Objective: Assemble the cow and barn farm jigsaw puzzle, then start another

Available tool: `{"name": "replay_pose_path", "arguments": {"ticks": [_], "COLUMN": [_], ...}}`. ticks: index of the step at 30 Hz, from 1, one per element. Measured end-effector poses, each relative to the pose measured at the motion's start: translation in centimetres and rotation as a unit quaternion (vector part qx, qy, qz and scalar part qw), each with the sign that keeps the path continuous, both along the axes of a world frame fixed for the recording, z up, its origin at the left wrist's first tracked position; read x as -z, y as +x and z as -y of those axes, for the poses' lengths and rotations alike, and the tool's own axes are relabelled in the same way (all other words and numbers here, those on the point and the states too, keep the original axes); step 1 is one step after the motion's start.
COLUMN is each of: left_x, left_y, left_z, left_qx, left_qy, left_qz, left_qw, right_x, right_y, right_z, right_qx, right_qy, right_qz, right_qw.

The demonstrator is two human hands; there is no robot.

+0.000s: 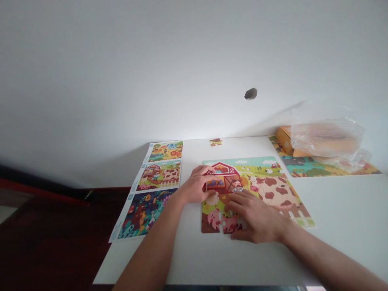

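A farm jigsaw puzzle (266, 173) with a red barn, a cow and a pig lies mostly joined on the white table. My left hand (198, 186) rests over its left edge, thumb apart from the fingers, fingertips on the barn. My right hand (254, 216) bends over the lower middle, with thumb and fingers around a puzzle piece (229, 223) showing part of the pink pig. A thin white gap separates that piece from the pig's piece on the left. My right hand covers part of the puzzle beneath it.
One loose puzzle piece (216, 142) lies near the wall. To the left is a printed sheet (159, 176) with three pictures. At the right, an orange box (284, 139) and a clear plastic bag (327, 135) sit on another colourful puzzle (306, 167). The wall (182, 81) rises behind.
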State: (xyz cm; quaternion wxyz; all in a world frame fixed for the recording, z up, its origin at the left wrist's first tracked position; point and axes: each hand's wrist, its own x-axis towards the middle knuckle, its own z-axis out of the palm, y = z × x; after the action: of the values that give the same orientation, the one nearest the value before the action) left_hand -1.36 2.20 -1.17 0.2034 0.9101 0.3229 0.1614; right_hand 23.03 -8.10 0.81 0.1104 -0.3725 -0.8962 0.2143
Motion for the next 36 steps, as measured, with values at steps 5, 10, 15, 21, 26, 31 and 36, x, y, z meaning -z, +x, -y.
{"name": "replay_pose_path", "arguments": {"ticks": [5, 10, 15, 21, 26, 31, 36], "left_x": [-0.3, -0.3, -0.2, -0.1, -0.2, 0.0, 0.1], "left_y": [-0.2, -0.2, -0.2, -0.2, -0.2, -0.3, -0.3], "left_z": [0.2, 0.3, 0.3, 0.4, 0.4, 0.4, 0.4], "left_qx": [0.043, 0.055, 0.05, 0.052, 0.051, 0.046, 0.048], "left_qy": [-0.035, -0.041, -0.042, -0.035, -0.042, -0.046, -0.047], "left_qz": [-0.05, -0.05, -0.045, -0.034, -0.039, -0.044, -0.049], "left_qw": [0.997, 0.996, 0.997, 0.997, 0.997, 0.997, 0.997], "right_x": [0.2, 0.8, 1.3, 1.0, 0.7, -0.1, 0.0], "right_y": [-0.2, -0.5, -1.0, -0.9, -0.6, -0.6, -0.7], "right_z": [0.0, -0.1, 0.1, 0.1, 0.1, 0.1, 0.0], "right_qx": [-0.007, -0.008, 0.004, -0.004, -0.012, -0.011, -0.054], "right_qy": [0.03, 0.046, 0.046, 0.033, 0.031, 0.05, 0.055], "right_qz": [-0.002, -0.014, -0.031, -0.025, -0.027, -0.119, -0.092], "right_qw": [1.0, 0.999, 0.998, 0.999, 0.999, 0.992, 0.993]}}
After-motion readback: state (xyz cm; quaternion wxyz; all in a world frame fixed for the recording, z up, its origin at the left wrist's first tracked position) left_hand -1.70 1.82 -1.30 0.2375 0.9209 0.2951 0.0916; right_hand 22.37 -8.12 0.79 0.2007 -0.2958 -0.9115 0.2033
